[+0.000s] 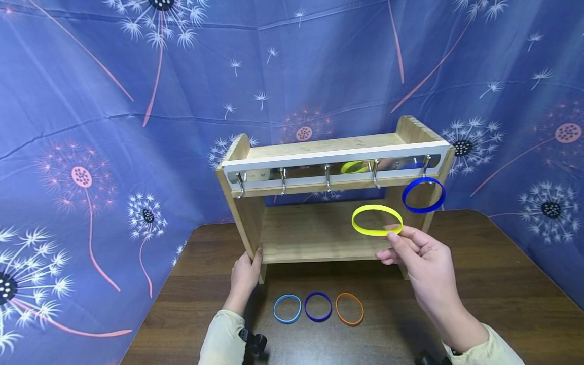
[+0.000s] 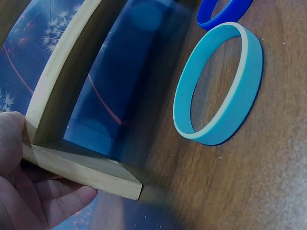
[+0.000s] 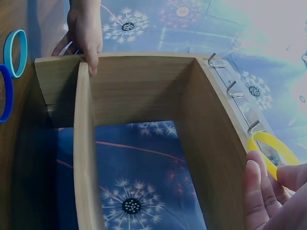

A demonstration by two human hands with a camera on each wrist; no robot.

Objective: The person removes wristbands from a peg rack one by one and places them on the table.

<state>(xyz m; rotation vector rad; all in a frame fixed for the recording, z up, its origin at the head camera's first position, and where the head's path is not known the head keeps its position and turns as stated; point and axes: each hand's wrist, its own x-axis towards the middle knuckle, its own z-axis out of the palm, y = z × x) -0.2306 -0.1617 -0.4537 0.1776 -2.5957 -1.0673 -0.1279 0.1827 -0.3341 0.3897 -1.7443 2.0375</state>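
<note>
A small wooden shelf (image 1: 310, 228) stands on the table, with a row of metal hooks along its upper front. My left hand (image 1: 244, 278) grips the lower left side of its frame, thumb at the front. Between the thumb and fingers of my right hand (image 1: 431, 261) is a yellow wristband (image 1: 370, 232), pinched at its right edge. In the head view it appears in front of the shelf, below the hooks; the right wrist view shows the band (image 3: 273, 140) close to a hook (image 3: 254, 125). A blue wristband (image 1: 423, 210) hangs from the rightmost hook (image 1: 426, 165).
On the table (image 1: 182, 314) in front of the shelf lie a light blue wristband (image 2: 249, 91), a dark blue wristband (image 1: 318, 320) and an orange wristband (image 1: 349, 324) in a row. Behind stands a blue cloth (image 1: 319, 61) with dandelion prints.
</note>
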